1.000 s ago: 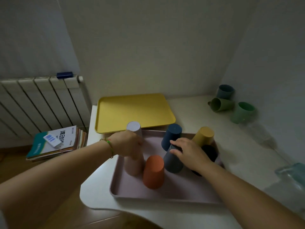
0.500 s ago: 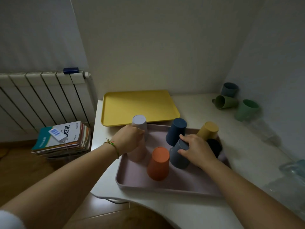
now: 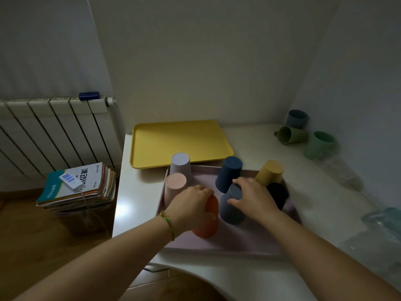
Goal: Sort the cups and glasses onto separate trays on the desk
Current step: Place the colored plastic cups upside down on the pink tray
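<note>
seven cups stand upside down on the pink tray [image 3: 249, 237]: a lilac cup [image 3: 179, 164] and a pale pink cup [image 3: 175, 185] at its left rim, an orange cup [image 3: 206, 220] and a slate cup [image 3: 231, 210] in the middle, a navy cup [image 3: 230, 174] behind them, and a yellow cup [image 3: 269, 172] and a black cup [image 3: 277, 194], both tilted, at the right rim. the left grip [image 3: 191, 205] is curled over the top of the orange cup, grasping it. the right grip [image 3: 251, 198] grasps the slate cup, fingers over its upturned base and thumb on its side.

one yellow tray [image 3: 178, 144] lies just behind the pink one, their rims close. three mugs sit in the desk's [image 3: 138, 192] far right corner: a blue-grey mug [image 3: 296, 118] upright, an olive mug [image 3: 290, 134] on its side, a green mug [image 3: 319, 144] nearest. clear glasses [image 3: 340, 172] lie along the right wall, too blurred to count.

the cups crowd each other, and the navy and black ones stand close round the right grip. the pink tray's left rim runs near the desk's left edge, and its near rim sits close to the curved front edge. bare desk shows between the tray and the mugs. beyond the left edge are a radiator [image 3: 43, 131] and a stack of books [image 3: 86, 192] on the floor.
</note>
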